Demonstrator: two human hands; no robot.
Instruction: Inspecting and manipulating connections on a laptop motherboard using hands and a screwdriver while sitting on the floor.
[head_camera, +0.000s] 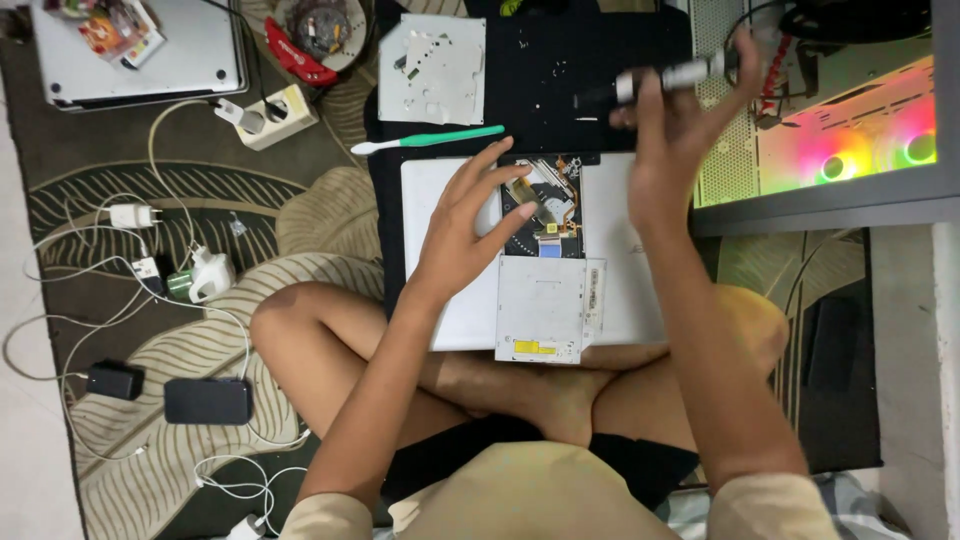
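I sit cross-legged on a patterned rug with a white laptop (620, 270) upside down against my legs. An opened optical drive (543, 250) lies on it, its black disc tray and orange ribbon cable exposed. My left hand (462, 225) rests spread on the laptop beside the drive, fingertips touching the drive's left edge. My right hand (675, 130) is raised above the laptop and grips a black and silver screwdriver (660, 80), held roughly level.
A black mat (540, 90) holds a grey metal drive cover (432, 68) and a green spudger (430, 140). A computer case (840, 120) with coloured fans stands at right. Chargers, white cables (150, 290), a power strip (275, 115) and a silver laptop (140, 50) lie at left.
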